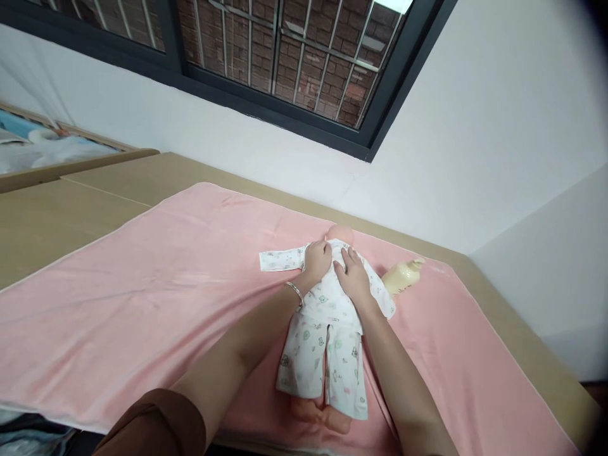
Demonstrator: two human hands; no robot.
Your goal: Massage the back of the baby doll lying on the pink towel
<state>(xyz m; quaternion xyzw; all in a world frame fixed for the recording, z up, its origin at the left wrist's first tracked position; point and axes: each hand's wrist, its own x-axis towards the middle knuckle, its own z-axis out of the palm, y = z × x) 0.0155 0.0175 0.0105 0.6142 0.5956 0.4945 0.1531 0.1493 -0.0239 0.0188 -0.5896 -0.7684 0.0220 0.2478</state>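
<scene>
A baby doll lies on its back on a pink blanket (pixel 142 278), its bald head (pixel 340 234) at the far end and its feet (pixel 323 415) towards me. It wears a white printed shirt (pixel 327 301) and matching trousers (pixel 304 358). One sleeve stretches out flat to the left; the other slants down to the right. My left hand (pixel 318 259), with a bracelet at the wrist, is closed on the shirt near the collar. Flat on the shirt's chest lies my right hand (pixel 353 276), fingers apart. The doll's hands are hidden.
A pale yellow pump bottle (pixel 403 277) lies on the blanket just right of the doll. Behind the wooden table (pixel 180 166) rise a white wall (pixel 285 158) and a dark-framed window (pixel 285 114). At far left, a wooden-edged bin (pixel 52 152) holds plastic-wrapped things.
</scene>
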